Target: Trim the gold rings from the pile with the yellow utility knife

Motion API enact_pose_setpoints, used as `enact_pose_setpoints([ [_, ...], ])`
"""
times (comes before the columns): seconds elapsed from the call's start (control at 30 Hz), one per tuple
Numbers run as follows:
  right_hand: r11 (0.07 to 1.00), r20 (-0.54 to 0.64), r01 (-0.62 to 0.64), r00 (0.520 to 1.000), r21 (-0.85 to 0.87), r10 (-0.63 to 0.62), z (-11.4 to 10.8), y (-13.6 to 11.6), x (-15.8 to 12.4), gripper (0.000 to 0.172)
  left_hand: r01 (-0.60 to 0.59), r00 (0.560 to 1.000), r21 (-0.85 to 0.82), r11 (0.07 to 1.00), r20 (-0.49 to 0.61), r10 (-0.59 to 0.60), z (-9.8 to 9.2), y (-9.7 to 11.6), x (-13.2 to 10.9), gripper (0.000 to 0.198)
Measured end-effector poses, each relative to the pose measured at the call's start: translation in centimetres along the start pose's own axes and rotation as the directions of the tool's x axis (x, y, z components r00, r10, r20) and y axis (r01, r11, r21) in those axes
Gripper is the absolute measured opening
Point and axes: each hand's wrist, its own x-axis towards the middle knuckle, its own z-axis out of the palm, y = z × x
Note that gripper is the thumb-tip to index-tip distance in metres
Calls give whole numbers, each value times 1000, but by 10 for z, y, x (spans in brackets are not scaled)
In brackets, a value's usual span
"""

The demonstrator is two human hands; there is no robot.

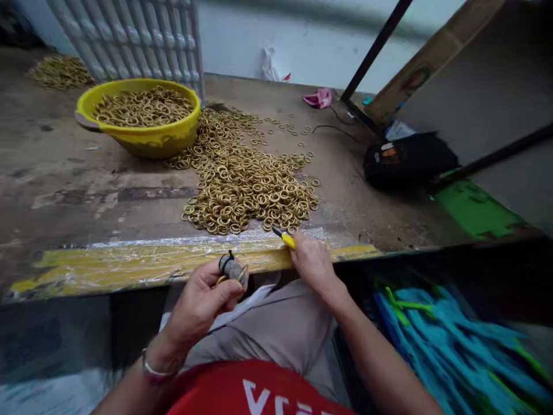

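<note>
My left hand (pixel 199 305) is closed around a grey, cloth-like wrapped piece (pixel 233 268) with a black band tied round its end. A brass-coloured ring (pixel 243 273) shows beside the thumb, against the grey piece. In my right hand (pixel 313 262) is a small yellow-handled tool (pixel 287 239) with a dark, thin tip; its exact kind is unclear. That tip points at the near edge of a heap of brass-coloured rings (pixel 254 187) on the worktable. Both hands are above the table's front edge.
A yellow basin (pixel 151 138) full of similar rings stands at the left, before a grey ribbed panel (pixel 138 40). Farther left lies another ring pile (pixel 60 72). A black bag (pixel 410 158) and metal bars are at the right. Blue strips (pixel 453 340) hang below right.
</note>
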Motion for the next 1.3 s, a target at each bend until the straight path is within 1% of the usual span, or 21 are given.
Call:
enact_pose_setpoints([
  [0.1,990,-52,131,990,56,-128,-2,-16,16,10,75,997,-54,996,-6,-76,-4,-5,10,32],
  [0.2,979,-108,192,977,64,-184,1,-29,32,11,100,993,-122,987,-44,-106,-6,-10,16,29],
  [0.3,985,-128,170,978,41,-164,9,-33,44,13,64,994,-163,984,-81,-78,-9,-14,16,22],
  [0.37,986,-128,157,980,51,-149,12,-33,49,12,62,994,-190,980,-77,-77,-11,-15,15,18],
  [0.43,984,-126,155,982,92,-143,14,-32,53,12,99,992,-239,966,-47,-113,-13,-15,14,17],
  [0.53,979,-118,135,986,156,-117,12,-33,57,20,161,984,-294,942,-23,-175,-13,-15,16,25],
  [0.63,982,-90,89,993,167,-75,11,-35,62,20,193,979,-265,945,-12,-203,-10,-15,19,30],
  [0.7,980,-83,91,993,176,-78,10,-36,65,17,209,976,-245,947,-2,-216,-8,-16,21,30],
  [0.77,971,-114,112,989,212,-90,9,-34,65,15,219,974,-223,950,-12,-228,-7,-17,22,31],
  [0.83,940,-193,165,975,300,-109,7,-31,60,16,204,975,-188,961,-49,-217,-8,-19,23,30],
  [0.87,905,-239,208,963,372,-123,4,-30,56,18,184,977,-171,968,-76,-199,-8,-19,23,28],
  [0.9,849,-272,257,952,462,-141,1,-29,50,21,156,979,-160,975,-103,-174,-8,-19,24,26],
  [0.93,767,-286,302,945,566,-161,-4,-28,42,24,128,981,-156,979,-125,-148,-7,-19,25,26],
  [0.97,665,-275,326,944,672,-185,-8,-28,34,27,105,982,-159,982,-137,-127,-6,-18,26,26],
  [1.03,450,-208,296,949,843,-235,-18,-30,18,30,89,988,-175,981,-110,-109,-3,-14,27,28],
  [1.07,360,-171,258,951,896,-256,-22,-31,10,30,93,991,-190,977,-77,-109,-2,-12,28,29],
  [1.1,291,-144,224,952,930,-271,-26,-32,4,30,100,993,-210,973,-38,-110,0,-11,28,29],
  [1.13,242,-127,197,952,950,-279,-28,-34,-2,30,110,994,-232,966,-1,-113,1,-9,28,30],
  [1.2,191,-119,176,954,966,-276,-32,-36,-9,30,127,992,-280,952,48,-118,3,-8,27,29],
  [1.3,186,-141,195,953,963,-268,-33,-37,-14,29,133,990,-315,940,77,-114,3,-6,24,27],
])
